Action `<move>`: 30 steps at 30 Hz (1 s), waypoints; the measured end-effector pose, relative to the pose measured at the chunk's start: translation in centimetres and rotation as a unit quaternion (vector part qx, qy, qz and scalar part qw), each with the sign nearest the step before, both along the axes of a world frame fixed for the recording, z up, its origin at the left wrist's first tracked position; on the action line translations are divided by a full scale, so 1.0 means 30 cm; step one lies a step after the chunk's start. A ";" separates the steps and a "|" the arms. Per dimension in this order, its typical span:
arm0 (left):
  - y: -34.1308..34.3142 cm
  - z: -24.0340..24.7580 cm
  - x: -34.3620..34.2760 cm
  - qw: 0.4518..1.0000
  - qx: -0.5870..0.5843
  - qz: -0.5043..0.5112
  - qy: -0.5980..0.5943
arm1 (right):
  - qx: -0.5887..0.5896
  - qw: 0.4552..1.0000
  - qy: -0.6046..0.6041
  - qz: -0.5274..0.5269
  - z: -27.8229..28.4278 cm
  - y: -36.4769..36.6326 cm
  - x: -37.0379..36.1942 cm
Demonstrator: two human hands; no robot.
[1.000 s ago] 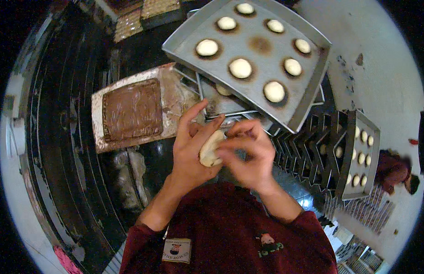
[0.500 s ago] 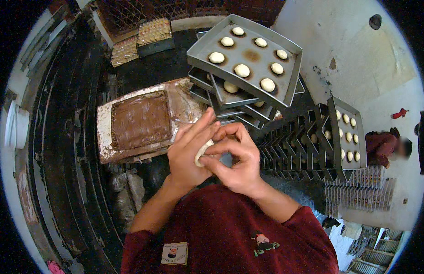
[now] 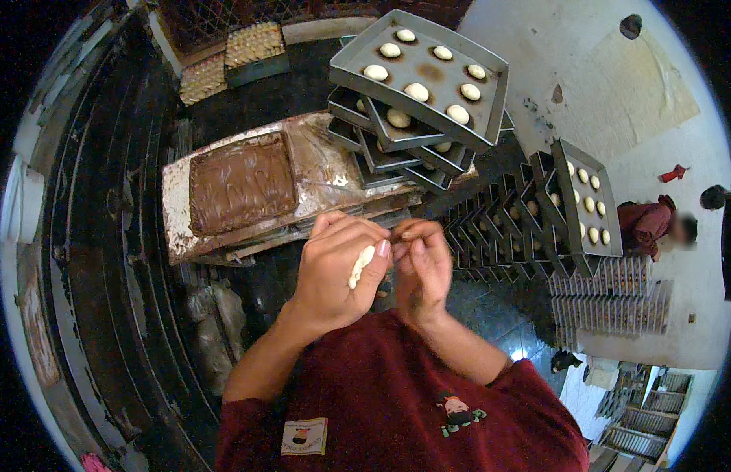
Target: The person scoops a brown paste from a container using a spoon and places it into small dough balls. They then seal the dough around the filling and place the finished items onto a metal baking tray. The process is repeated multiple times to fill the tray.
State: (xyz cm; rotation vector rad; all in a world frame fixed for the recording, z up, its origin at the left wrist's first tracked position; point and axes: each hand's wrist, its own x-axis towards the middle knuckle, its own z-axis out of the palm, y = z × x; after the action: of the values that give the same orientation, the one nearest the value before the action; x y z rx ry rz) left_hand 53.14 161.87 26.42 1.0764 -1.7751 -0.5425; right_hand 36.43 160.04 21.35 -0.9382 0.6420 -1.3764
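Note:
A small piece of pale dough sits in my left hand, its pinched, uneven edge showing between thumb and palm. That hand is closed around it, which hides the rest of the dough. Beside it, touching or almost touching its fingertips, is my right hand, fingers curled and drawn together. Whatever those fingers hold, if anything, is hidden. Beyond my hands, a shallow pan of glossy brown paste lies on a smeared, worn table. Round dough pieces rest spaced out on the metal tray at the top of a stack.
More trays are piled crookedly under the top one. To the right stands a long row of stacked trays with dough rounds. A person in a dark red top is at the far right. Dark stepped ledges run along the left.
My left hand has folded around the dough. My right fingers have left the dough in the palm and shifted right, to the left fingertips. The whole view has tilted slightly.

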 end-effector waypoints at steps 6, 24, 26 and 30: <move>-0.081 0.063 -0.204 0.984 -0.010 -0.056 0.167 | -0.130 0.987 0.049 0.076 0.047 -0.021 -0.076; -0.554 0.065 -0.997 0.975 -0.072 -0.162 0.133 | -0.134 0.970 -0.063 -0.191 0.192 -0.443 -0.879; -0.569 0.084 -1.032 0.977 -0.040 -0.175 0.114 | -0.057 0.981 -0.126 -0.135 0.198 -0.459 -0.925; -0.622 0.085 -1.067 0.977 -0.130 -0.167 0.016 | -0.011 0.985 -0.131 -0.108 0.198 -0.475 -0.980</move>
State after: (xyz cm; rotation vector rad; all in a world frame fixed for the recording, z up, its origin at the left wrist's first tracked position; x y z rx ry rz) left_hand 21.12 143.20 28.96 0.5906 -1.9476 -0.5068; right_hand 7.04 145.78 27.27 -0.7026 0.5383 -1.6701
